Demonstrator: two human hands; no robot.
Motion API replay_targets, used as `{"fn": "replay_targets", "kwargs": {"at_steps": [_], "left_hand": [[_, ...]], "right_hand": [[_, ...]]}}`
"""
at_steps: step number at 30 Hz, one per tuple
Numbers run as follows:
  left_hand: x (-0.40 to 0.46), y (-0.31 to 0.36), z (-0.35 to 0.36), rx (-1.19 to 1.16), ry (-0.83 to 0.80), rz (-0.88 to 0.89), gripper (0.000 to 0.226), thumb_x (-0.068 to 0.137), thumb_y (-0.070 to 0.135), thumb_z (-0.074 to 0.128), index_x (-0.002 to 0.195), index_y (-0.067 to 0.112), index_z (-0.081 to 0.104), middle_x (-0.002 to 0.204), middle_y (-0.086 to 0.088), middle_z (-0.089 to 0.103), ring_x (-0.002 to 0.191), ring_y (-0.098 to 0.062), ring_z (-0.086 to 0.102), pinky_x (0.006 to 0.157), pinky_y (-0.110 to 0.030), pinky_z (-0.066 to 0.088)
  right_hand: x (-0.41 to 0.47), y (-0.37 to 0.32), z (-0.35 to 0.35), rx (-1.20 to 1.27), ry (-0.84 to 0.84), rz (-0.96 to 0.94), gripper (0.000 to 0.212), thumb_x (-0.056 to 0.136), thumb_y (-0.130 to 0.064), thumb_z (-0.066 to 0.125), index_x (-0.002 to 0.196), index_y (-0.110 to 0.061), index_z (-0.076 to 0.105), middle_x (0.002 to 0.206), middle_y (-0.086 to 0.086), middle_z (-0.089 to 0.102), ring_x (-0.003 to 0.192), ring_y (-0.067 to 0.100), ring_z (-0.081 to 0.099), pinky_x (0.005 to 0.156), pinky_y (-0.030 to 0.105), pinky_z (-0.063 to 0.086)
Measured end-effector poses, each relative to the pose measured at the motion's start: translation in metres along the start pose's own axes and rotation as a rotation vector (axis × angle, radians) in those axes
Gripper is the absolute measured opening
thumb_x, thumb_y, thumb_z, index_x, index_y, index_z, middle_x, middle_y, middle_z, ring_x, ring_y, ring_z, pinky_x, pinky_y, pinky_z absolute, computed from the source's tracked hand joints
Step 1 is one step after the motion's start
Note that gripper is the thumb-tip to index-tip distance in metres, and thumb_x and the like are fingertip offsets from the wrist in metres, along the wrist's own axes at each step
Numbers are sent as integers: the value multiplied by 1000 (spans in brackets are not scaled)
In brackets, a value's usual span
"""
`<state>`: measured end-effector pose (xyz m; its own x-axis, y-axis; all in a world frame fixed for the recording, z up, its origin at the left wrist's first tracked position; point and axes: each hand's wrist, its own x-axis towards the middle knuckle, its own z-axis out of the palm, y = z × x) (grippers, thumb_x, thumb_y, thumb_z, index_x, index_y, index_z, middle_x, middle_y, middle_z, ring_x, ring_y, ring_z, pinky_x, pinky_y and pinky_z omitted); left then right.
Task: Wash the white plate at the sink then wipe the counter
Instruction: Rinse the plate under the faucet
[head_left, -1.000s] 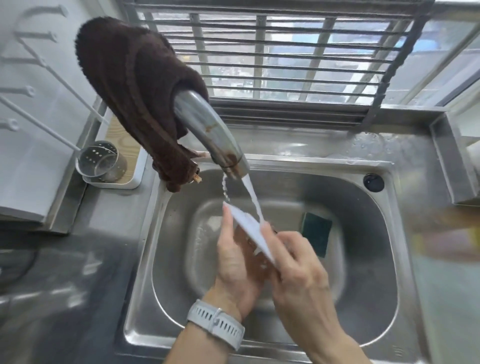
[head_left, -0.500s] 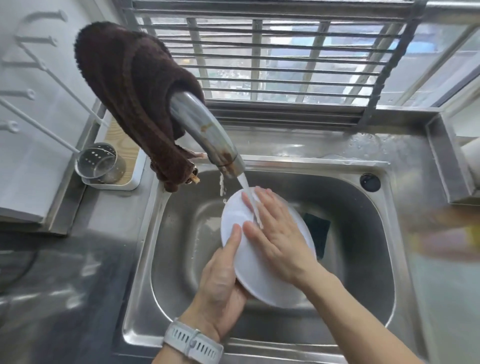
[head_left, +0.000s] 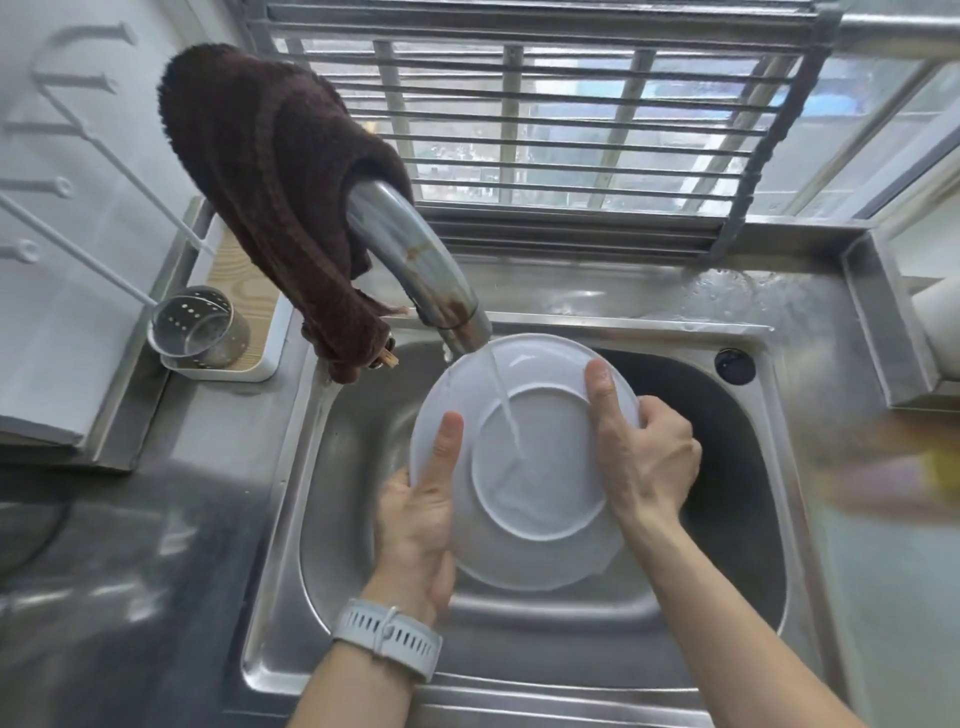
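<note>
The white plate (head_left: 524, 467) is held over the steel sink (head_left: 363, 467), its underside with the foot ring turned up toward me. Water from the faucet (head_left: 415, 270) runs onto the middle of it. My left hand (head_left: 421, 514) grips the plate's left rim, thumb lying on the underside. On the right rim sits my right hand (head_left: 644, 457), thumb on top and fingers curled behind. A brown cloth (head_left: 270, 182) hangs over the faucet neck.
A perforated steel cup (head_left: 200, 325) stands on a small tray at the sink's back left. The steel counter (head_left: 130, 545) runs left of the basin. A window with bars fills the back. A blurred yellowish object (head_left: 898, 467) lies on the right counter.
The plate was turned over and raised, so its underside now faces up under the stream. My right hand moved from rubbing the plate's face to gripping its right rim.
</note>
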<state>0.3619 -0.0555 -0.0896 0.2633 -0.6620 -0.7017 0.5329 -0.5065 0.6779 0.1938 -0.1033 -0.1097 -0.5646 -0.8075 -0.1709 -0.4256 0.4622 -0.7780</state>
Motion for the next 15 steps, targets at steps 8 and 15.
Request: {"fn": "replay_targets", "kwargs": {"at_steps": [8, 15], "left_hand": [[21, -3, 37, 463, 176, 521, 61, 82, 81, 53, 55, 27, 58, 48, 17, 53, 45, 1, 46, 49, -22, 39], [13, -9, 29, 486, -477, 536, 41, 71, 38, 92, 104, 33, 69, 95, 9, 78, 85, -7, 75, 73, -17, 56]], "right_hand": [[-7, 33, -26, 301, 168, -42, 71, 78, -79, 62, 58, -14, 43, 48, -5, 46, 45, 5, 40, 47, 24, 39], [2, 51, -6, 578, 234, 519, 68, 61, -87, 66, 60, -19, 75, 59, -3, 73, 57, 21, 73, 52, 33, 57]]}}
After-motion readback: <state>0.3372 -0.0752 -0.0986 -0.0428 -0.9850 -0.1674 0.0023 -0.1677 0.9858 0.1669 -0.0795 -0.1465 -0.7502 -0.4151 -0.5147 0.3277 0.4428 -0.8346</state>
